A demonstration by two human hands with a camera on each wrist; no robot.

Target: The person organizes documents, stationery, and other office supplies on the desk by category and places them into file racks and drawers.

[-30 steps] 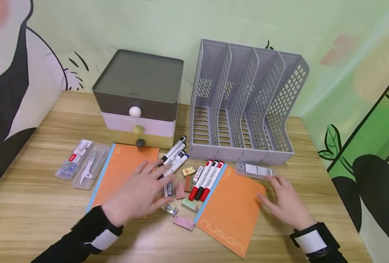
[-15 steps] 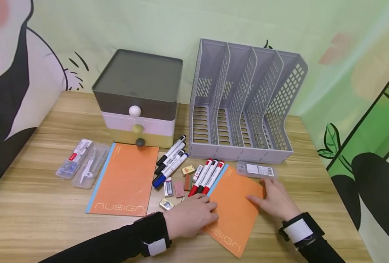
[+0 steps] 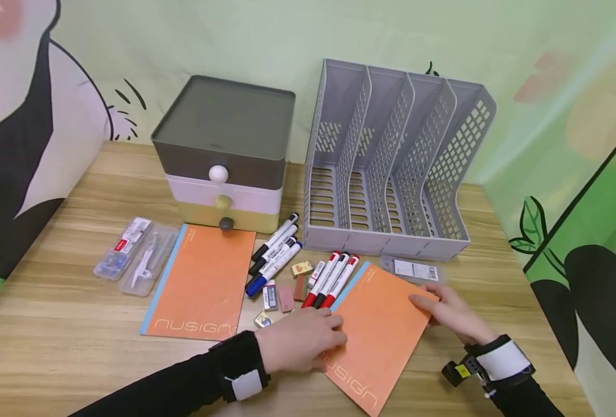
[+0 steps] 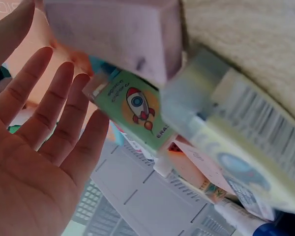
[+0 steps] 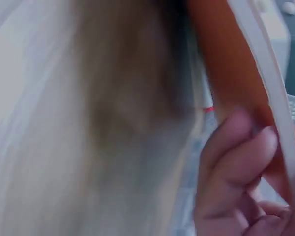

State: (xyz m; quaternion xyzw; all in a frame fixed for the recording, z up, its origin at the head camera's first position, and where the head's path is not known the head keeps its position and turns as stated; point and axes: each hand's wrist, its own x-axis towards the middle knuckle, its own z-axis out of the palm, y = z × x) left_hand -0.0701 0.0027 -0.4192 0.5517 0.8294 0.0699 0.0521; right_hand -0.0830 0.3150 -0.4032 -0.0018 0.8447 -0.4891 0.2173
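Observation:
An orange notebook (image 3: 378, 330) with a blue spine lies slanted at the right front in the head view. My right hand (image 3: 454, 315) pinches its right edge, thumb on the cover and fingers beneath. The right wrist view shows curled fingers (image 5: 236, 172) under the notebook (image 5: 236, 59), whose page edge is raised and bent. At the spine side, my left hand (image 3: 300, 341) rests against the notebook with extended fingers. Close to that hand in the left wrist view are a green rocket eraser (image 4: 132, 108) and a pink eraser (image 4: 113, 34); the left hand hides both in the head view.
Another orange notebook (image 3: 204, 284) lies left, beside two clear plastic cases (image 3: 146, 260). Several markers (image 3: 277, 255) and small erasers (image 3: 286, 299) lie between the notebooks. Behind stand a drawer box (image 3: 219, 150) and a grey file rack (image 3: 386, 240). A flat clear case (image 3: 412, 269) sits before the rack.
My left hand has moved right and down from above the markers to the right notebook's spine side. My right hand has taken hold of its right edge and lifted it slightly.

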